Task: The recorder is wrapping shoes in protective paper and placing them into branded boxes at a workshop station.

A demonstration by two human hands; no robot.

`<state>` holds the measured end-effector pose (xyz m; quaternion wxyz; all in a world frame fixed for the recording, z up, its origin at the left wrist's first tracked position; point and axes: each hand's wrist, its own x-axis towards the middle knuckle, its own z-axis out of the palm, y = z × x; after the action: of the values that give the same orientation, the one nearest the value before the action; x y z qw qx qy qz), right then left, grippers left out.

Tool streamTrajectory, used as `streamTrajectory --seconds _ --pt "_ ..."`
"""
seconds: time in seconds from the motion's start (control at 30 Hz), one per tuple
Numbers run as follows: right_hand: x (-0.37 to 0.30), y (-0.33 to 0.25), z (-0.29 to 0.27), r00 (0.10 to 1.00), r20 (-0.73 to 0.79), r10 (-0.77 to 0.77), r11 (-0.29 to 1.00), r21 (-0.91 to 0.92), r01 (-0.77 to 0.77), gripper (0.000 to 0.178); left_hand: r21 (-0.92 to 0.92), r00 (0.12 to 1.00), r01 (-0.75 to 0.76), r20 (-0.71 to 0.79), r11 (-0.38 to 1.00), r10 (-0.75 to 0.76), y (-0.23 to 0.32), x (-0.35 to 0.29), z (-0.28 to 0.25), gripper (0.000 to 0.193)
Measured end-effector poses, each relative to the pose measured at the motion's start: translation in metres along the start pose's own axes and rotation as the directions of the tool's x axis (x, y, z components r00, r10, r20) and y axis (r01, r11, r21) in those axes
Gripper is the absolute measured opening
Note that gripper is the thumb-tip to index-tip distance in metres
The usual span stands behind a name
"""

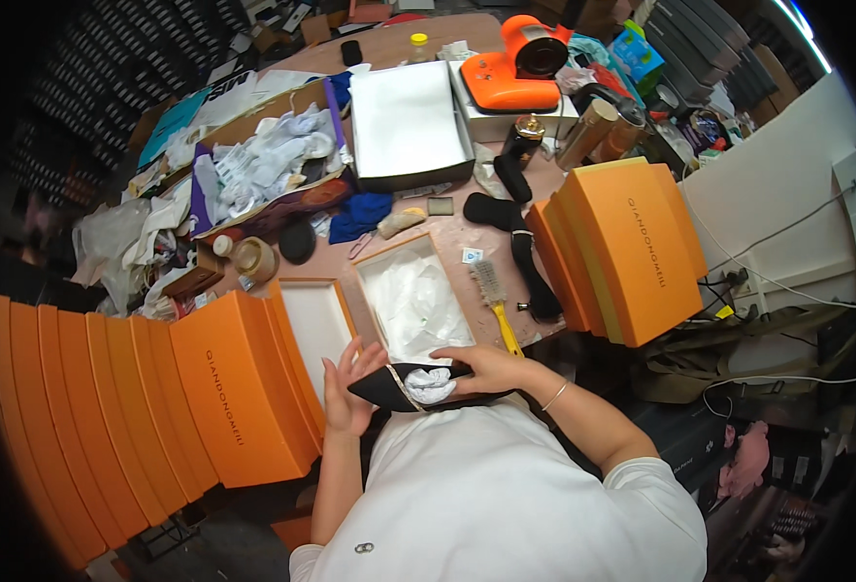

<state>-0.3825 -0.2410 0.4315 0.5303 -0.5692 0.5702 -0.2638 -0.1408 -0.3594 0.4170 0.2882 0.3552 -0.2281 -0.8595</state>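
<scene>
A black pointed shoe lies against my front, its toe to the left and a wad of white paper showing in its opening. My right hand grips it at the heel end, fingers at the paper. Beside the toe, my left hand is open, palm up with fingers spread; whether it touches the shoe is unclear. Just beyond sits an open box lined with white tissue paper, with a white-lined orange lid to its left. Another black shoe lies right of a yellow-handled brush.
Orange shoe boxes are stacked at left and right. Further back are a carton of crumpled white paper, a white-lined tray and an orange machine. A glue jar stands at left.
</scene>
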Motion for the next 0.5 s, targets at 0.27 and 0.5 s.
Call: streamTrajectory --seconds 0.27,0.5 --pt "0.026 0.006 0.029 0.924 -0.382 0.024 0.997 -0.058 -0.049 0.071 -0.243 1.000 -0.003 -0.008 0.970 0.001 -0.047 0.017 0.059 0.074" --pt "0.031 -0.022 0.035 0.755 -0.551 -0.355 0.900 -0.421 0.115 0.055 -0.114 0.979 0.203 -0.001 0.973 -0.204 -0.037 0.025 0.051 0.067"
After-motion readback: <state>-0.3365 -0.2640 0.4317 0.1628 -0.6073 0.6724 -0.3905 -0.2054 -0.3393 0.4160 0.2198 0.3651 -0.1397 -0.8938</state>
